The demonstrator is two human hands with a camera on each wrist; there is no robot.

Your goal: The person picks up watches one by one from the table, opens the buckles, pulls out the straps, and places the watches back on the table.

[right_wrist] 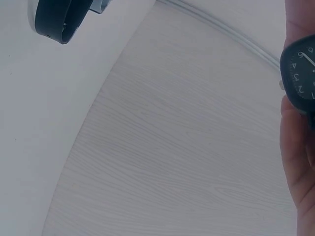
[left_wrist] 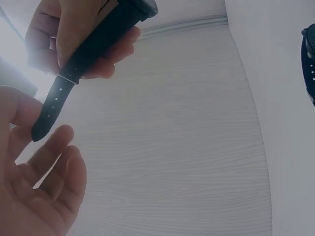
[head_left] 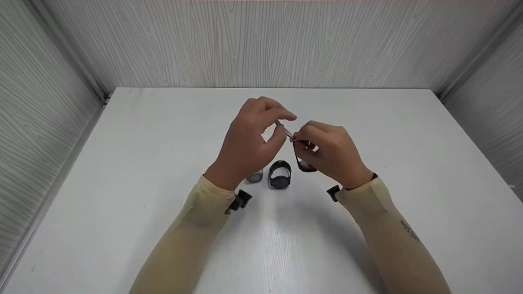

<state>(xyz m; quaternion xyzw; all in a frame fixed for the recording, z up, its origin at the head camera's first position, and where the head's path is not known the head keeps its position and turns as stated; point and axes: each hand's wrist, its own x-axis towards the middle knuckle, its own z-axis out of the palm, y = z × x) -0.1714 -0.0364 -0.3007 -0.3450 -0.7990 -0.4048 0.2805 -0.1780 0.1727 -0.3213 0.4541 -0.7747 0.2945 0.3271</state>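
Note:
A black-strapped wristwatch (right_wrist: 300,78) with a dark, numbered dial is raised above the table. My right hand (head_left: 333,151) grips it, thumb and fingers hiding part of the strap. Pale holes and a thin strap loop show on the strap (left_wrist: 51,105), whose rounded tip hangs by my left hand (head_left: 253,134). The left thumb and fingers are spread loosely around that tip, and in the left wrist view the tip stays uncovered. Whether they touch it is hard to tell. Below the hands, a black watch (head_left: 280,181) stands on the table with its strap looped.
A grey watch-like item (head_left: 255,176) sits beside the black watch, partly hidden by my left wrist. The white table (head_left: 143,134) ends at a pale wood-grain panel (head_left: 261,45) behind, with similar panels at both sides. Dark camera mounts (head_left: 244,199) stick out from the wrists.

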